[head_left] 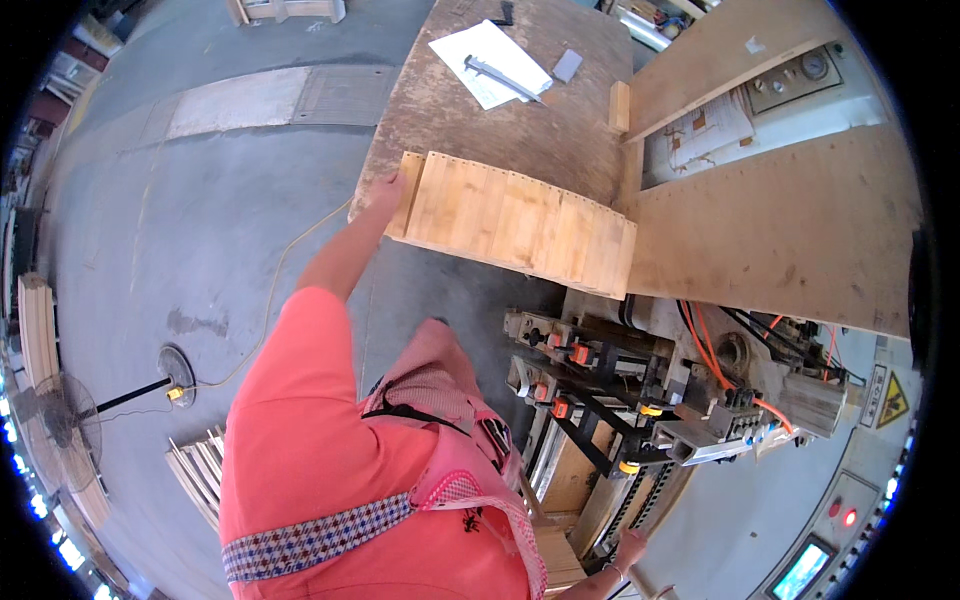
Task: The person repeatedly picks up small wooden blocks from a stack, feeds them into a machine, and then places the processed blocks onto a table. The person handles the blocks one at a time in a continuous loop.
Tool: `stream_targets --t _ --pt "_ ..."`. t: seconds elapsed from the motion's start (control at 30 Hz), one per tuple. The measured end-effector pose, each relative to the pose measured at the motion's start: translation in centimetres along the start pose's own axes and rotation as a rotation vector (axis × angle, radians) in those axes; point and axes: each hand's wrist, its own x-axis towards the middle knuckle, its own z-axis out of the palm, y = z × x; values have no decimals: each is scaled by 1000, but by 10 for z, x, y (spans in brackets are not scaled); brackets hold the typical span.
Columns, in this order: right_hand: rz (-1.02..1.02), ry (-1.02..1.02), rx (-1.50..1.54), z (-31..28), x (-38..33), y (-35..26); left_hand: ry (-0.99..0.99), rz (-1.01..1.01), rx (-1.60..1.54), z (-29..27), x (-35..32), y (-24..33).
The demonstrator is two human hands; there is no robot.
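A row of light wooden slats (515,225) stands on edge along the near rim of a worn wooden table (500,120). My left hand (385,192) reaches out to the row's left end, with its fingers wrapped over the end slat. My right hand (630,548) is low at the frame's bottom edge, beside wooden pieces under a drilling machine (620,390). It is small and partly hidden, so its grip is unclear. My coral sleeve and checked apron strap fill the lower middle.
A paper sheet with a metal caliper (490,65) and a small grey block (567,65) lie farther back on the table. A control panel (805,80) is at the upper right. Orange hoses (715,350) run over the machine. A floor fan (60,430), a slat stack (200,470) and a yellow cable (280,280) lie left.
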Motion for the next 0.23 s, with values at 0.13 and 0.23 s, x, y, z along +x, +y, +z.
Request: stream_targets --t 0.13,0.23 --pt "-191 -73 -365 33 -42 18 -134 -31 276 1 -17 34" --pt "-126 -247 -328 42 -59 5 -210 150 216 53 -36 60"
